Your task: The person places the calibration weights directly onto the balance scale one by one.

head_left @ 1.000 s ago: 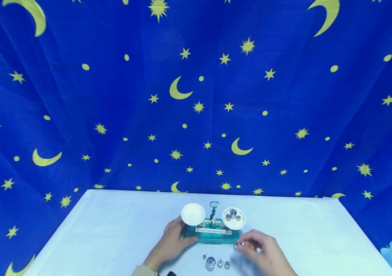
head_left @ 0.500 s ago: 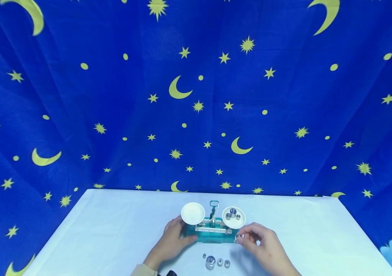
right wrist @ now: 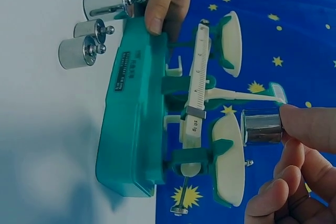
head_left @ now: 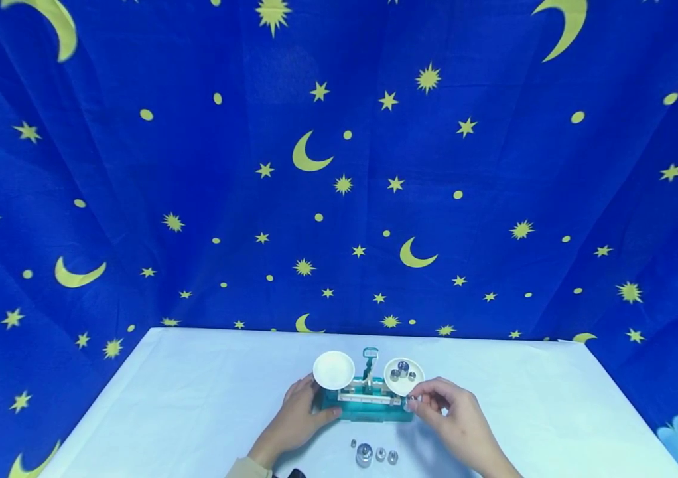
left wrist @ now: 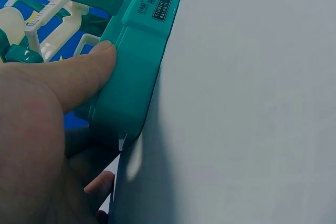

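Note:
A green balance scale [head_left: 369, 415] with two white pans stands on the table. My left hand [head_left: 298, 419] grips the left end of its base, thumb [left wrist: 97, 69] on top and the other fingers round the end. With thumb and fingertips my right hand [head_left: 457, 419] pinches a silver cylindrical weight [right wrist: 261, 126] by its top; the knob is hidden. That weight is held at the near edge of the right pan [head_left: 405, 390], overlapping the pan in the right wrist view. Three other weights [head_left: 403, 370] sit in this pan. The left pan [head_left: 334, 370] bears nothing.
Several silver weights stand in front of the scale, the largest weight [head_left: 364, 455] among them. A white cloth covers the table [head_left: 207, 378]. Behind it hangs a blue curtain [head_left: 369, 199] with yellow moons and stars. A dark object [head_left: 297, 473] shows at the bottom edge.
My right hand has lifted the pinched weight away from the table in front of the base, up toward the right pan. The left hand has stayed on the base.

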`<state>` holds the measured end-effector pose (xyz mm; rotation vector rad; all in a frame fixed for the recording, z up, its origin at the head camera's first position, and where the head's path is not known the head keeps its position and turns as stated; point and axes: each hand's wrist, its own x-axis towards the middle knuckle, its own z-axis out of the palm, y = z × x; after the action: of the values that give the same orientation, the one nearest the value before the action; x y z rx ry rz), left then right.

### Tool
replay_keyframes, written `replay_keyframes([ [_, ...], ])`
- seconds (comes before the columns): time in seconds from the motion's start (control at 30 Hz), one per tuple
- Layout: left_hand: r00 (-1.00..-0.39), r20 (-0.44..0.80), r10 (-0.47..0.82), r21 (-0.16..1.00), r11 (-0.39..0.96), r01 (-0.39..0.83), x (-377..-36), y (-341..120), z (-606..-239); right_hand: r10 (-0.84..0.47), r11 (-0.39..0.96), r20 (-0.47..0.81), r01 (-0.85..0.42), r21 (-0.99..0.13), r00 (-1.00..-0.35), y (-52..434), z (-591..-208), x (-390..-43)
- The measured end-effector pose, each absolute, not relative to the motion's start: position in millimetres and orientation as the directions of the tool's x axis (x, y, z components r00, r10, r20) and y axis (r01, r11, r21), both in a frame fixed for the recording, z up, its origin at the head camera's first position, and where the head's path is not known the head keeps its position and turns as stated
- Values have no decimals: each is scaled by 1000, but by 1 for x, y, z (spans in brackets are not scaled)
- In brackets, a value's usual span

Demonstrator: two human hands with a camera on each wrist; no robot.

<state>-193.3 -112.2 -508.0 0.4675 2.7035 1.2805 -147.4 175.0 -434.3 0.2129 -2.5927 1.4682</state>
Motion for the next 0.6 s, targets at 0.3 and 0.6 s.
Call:
replay_keyframes([
  [0.3, -948, 18, 319, 768, 602, 217, -194, -113, -508, -11, 519, 231, -203, -831, -973, 173, -432, -153],
  [0.6, -947, 8, 322, 781, 589, 207, -194, -113, -508, 17, 513, 224, -184, -838, -974, 172, -430, -158],
])
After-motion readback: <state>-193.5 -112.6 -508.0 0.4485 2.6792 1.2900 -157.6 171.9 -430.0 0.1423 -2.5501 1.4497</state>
